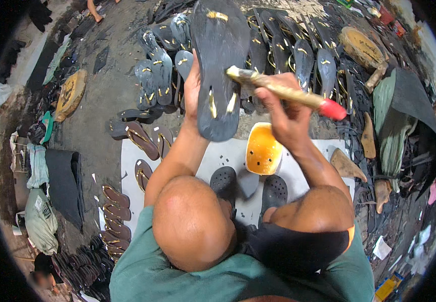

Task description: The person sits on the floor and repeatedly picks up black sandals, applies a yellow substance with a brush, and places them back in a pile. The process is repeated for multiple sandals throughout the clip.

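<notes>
My left hand point(192, 93) grips the edge of a dark sandal sole point(218, 60), held up with its underside facing me. Gold strap ends poke through the sole near its top and bottom, and its surface looks wet and streaked. In my right hand point(288, 110) is a brush point(283, 90) with a wooden handle and a red end. Its pale, coated tip meets or nearly meets the sole's right edge; I cannot tell which. Below that hand, a yellow-orange container point(263, 146) with a shiny coating and a few dark bits stands in front of my feet.
Many coated soles point(162, 75) lie in rows beyond my hands. Finished-looking brown sandals point(142, 140) line the left side. A white sheet point(188, 168) lies under my clogs point(223, 183). Wooden foot forms point(348, 164) and a curved dark sheet point(414, 121) lie at right.
</notes>
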A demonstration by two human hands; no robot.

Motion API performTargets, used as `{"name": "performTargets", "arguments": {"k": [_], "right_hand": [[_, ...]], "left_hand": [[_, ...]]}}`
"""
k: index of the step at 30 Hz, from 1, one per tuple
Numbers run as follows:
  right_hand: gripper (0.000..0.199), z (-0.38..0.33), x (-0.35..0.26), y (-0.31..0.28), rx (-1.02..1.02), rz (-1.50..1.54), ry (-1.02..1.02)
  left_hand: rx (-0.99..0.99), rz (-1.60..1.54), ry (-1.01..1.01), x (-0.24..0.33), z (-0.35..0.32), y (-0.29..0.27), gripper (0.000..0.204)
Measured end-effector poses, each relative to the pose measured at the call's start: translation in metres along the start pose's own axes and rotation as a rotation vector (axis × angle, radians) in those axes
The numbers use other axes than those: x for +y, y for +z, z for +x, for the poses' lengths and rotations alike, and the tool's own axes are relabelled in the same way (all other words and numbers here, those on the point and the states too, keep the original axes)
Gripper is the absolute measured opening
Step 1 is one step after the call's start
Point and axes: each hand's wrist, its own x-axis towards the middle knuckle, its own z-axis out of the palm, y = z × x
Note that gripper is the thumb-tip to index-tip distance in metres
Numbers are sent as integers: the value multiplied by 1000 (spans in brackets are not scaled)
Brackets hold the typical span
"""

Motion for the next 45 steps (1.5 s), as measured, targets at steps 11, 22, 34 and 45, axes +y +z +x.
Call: {"name": "performTargets", "arguments": {"k": [11, 22, 34, 45], "right_hand": [[22, 65, 10, -16, -104, -405, -427], [30, 14, -17, 21, -192, -426, -414], [28, 98, -9, -14, 53, -278, 62], [16, 2, 39, 8, -181, -67, -231]], "left_hand": [[100, -69, -223, -14, 12, 4, 53], [216, -21, -123, 7, 13, -11, 50], [265, 470, -160, -24, -10, 13, 50], [57, -43, -166, 13, -16, -30, 51]]}}
